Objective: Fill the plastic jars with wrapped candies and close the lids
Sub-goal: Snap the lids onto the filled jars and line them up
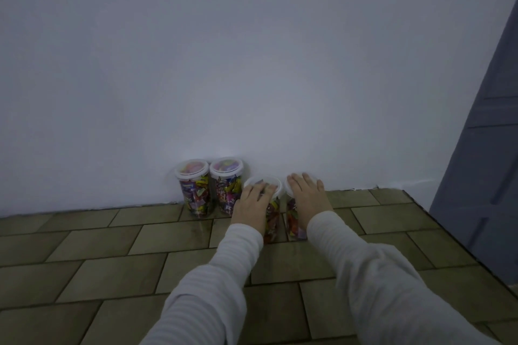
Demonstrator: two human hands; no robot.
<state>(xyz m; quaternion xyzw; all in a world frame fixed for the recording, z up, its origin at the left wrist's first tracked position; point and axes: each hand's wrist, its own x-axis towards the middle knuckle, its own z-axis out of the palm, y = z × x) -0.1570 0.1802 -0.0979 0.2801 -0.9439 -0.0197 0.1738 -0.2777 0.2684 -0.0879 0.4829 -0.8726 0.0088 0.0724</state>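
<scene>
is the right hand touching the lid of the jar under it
Touching. The head view shows the right hand lying flat on the white lid of the rightmost jar.

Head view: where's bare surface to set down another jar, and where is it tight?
Free: the tiled top left of the left hand, and the strip between the right hand and the right edge. Crowded: four lidded jars in a row by the wall, two untouched, two under the hands.

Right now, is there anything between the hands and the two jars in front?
Nothing visible. The left hand lies on the lid of one jar, the right hand on the other jar.
</scene>
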